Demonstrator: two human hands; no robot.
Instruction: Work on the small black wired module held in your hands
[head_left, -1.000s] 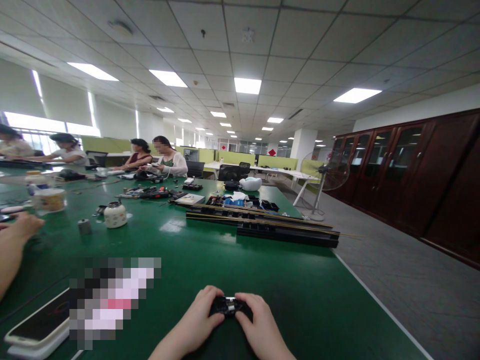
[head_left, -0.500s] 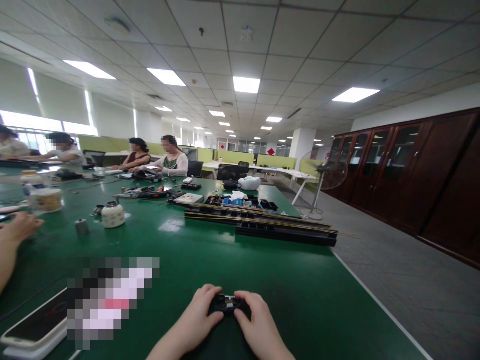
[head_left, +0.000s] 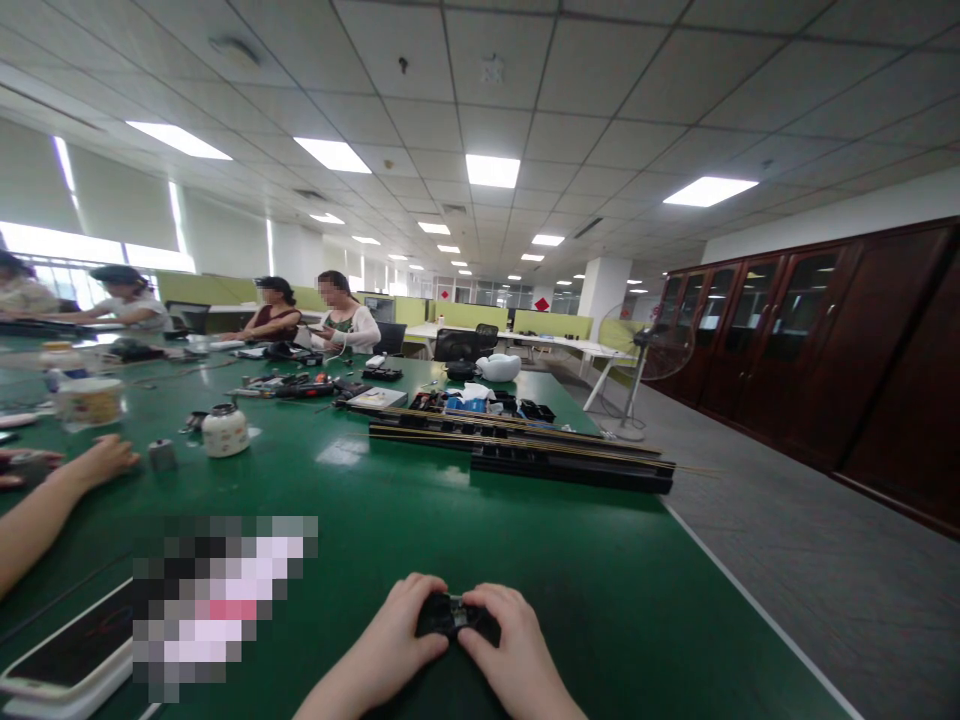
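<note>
Between my two hands is a small black part (head_left: 457,618) with a pale, metallic-looking middle; its exact kind I cannot make out. My left hand (head_left: 401,632) grips its left end, thumb in front and fingers behind. At the other end my right hand (head_left: 511,640) closes on it, with the thumb near the pale middle. Fingers cover much of both ends. The part is held low over the green table (head_left: 600,570), close to its near edge. To the left of my hands lies a phone (head_left: 82,630) in a light case, partly blurred out.
A neighbour's hand (head_left: 109,460) rests at the left by a grey metal cylinder (head_left: 161,455) and a cream jar (head_left: 225,430). Long black rails (head_left: 570,468) with thin brass-coloured rods lie across the far right. Tools (head_left: 289,385) and coworkers (head_left: 341,320) are farther back.
My right thumb and fingers have shifted inward toward the part's middle. A neighbour's arm at the left has reached right, toward the metal cylinder. The phone stays put.
</note>
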